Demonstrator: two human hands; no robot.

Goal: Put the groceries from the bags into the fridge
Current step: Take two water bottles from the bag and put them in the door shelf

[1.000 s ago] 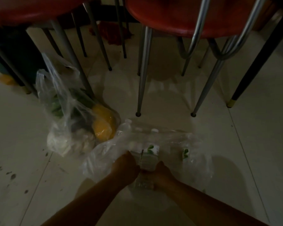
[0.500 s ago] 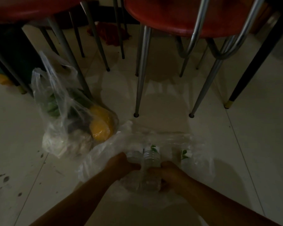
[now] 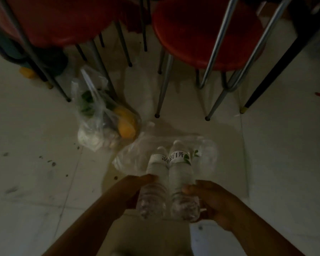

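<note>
In the dim head view, two clear water bottles lie side by side, touching, caps pointing away toward 12 o'clock, held up between both hands at about 6 o'clock in the frame. The left hand (image 3: 135, 193) curls its fingers round the base half of the left bottle (image 3: 154, 182), thumb lying over the top edge of it. The right hand (image 3: 209, 200) grips the right bottle (image 3: 181, 174) the same way, thumb tip pressed on its side near the ribbed base. Each bottle wears a white label with dark lettering and a green leaf. Just beyond the bottles, at 12 o'clock from them, a clear bag (image 3: 137, 156) lies crumpled on the pale tiled floor (image 3: 35, 145); inside its right part a third bottle (image 3: 197, 154) seems to remain, though only a scrap of label shows through the plastic. At 10 o'clock from the hands, a second bag (image 3: 92, 115) stands on the floor against a chair leg, holding something green near its top, a yellow item (image 3: 126, 124) on its right side and a whitish lump at the bottom. Two red chairs (image 3: 201, 34) on metal legs fill the top of the frame from 11 to 1 o'clock. Dark specks mark the floor at 9 o'clock.
</note>
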